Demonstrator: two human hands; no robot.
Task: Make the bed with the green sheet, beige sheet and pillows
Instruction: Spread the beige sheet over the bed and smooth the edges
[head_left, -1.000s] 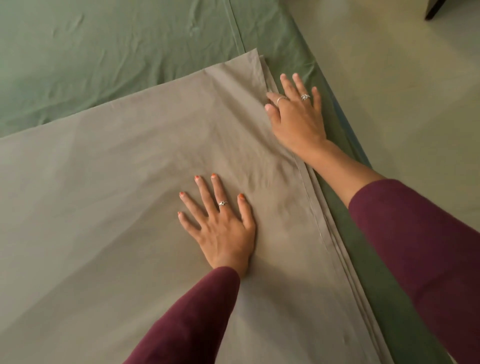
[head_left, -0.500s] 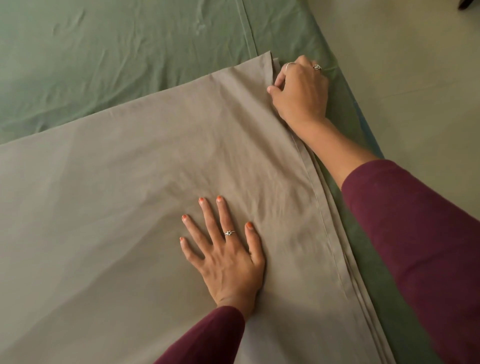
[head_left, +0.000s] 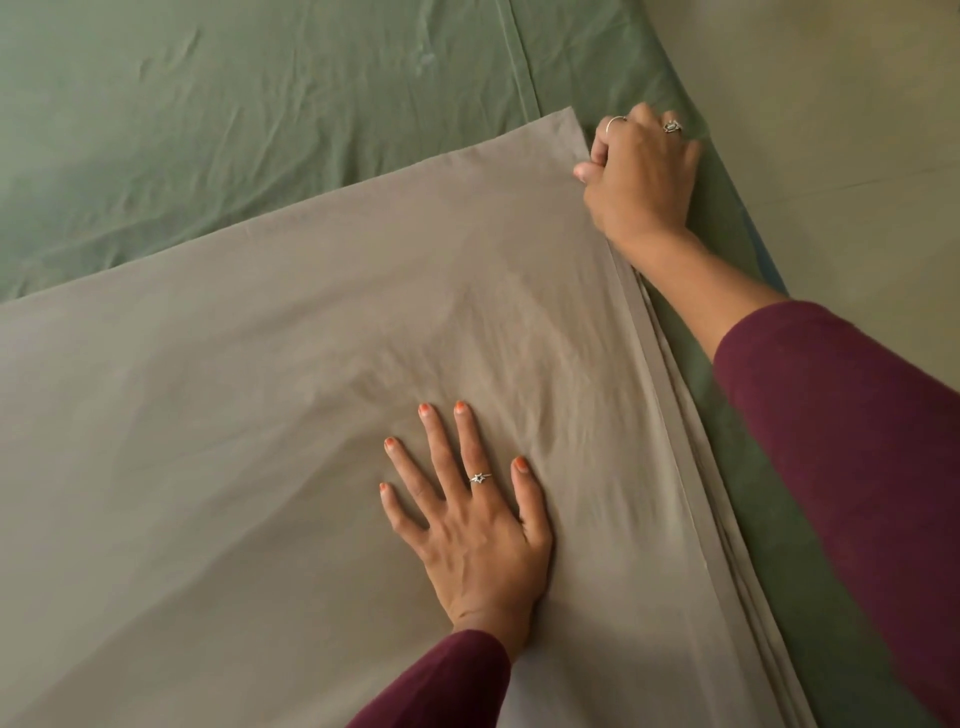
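Hands at work on a bed, seen from above by the person making it. A folded beige cotton sheet (head_left: 260, 415), several layers thick along its right edge, lies on a smooth green cotton sheet (head_left: 234, 104) that already covers the mattress. The left hand (head_left: 470, 525) rests flat on the beige sheet, fingers (head_left: 441, 447) straight and spread, pinning it down. The right hand (head_left: 641, 171) is at the sheet's far right corner, fingers curled, thumb and forefinger pinching the corner edge. A second ago this hand lay open and flat beside that edge; it has since slid up to the corner and closed on it, while the left hand has stayed pressed in place. That likely means smoothing is over and the corner is about to be pulled to unfold or straighten the sheet. No pillows are in view. Pale floor (head_left: 831, 104) shows on the right.
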